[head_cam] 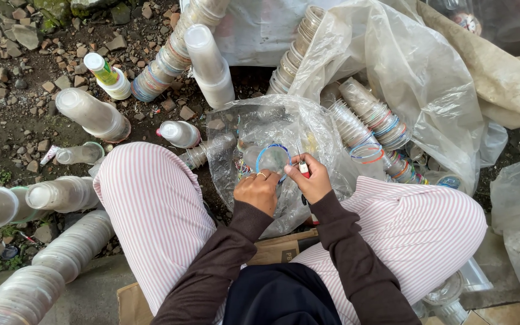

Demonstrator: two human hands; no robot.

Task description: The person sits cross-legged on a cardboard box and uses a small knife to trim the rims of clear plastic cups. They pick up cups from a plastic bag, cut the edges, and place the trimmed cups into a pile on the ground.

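1. The left hand [258,189] had its fingers curled shut on the rim of one clear plastic cup [272,159], which sat mouth-up between the person's knees, above an open clear bag [254,129].
2. The right hand [310,179] was pinched closed on one small cutter [303,168] with a red-and-white handle, its thin blade pointing up just beside the cup's blue rim.
3. The two hands were nearly touching, both over the bag's mouth.
4. Two striped trouser legs [151,204] flanked the bag; brown cardboard [272,253] lay under them.
5. To the right, about three stacks of nested cups [368,114] with coloured rims spilled from a large plastic sack [416,66].
6. Above, three more cup stacks [209,57] leaned on the stony ground [19,108].
7. On the left lay one green-labelled bottle [100,69], one small capped bottle [179,133], and at least five further cup stacks [61,194]; an exact count could not be made.
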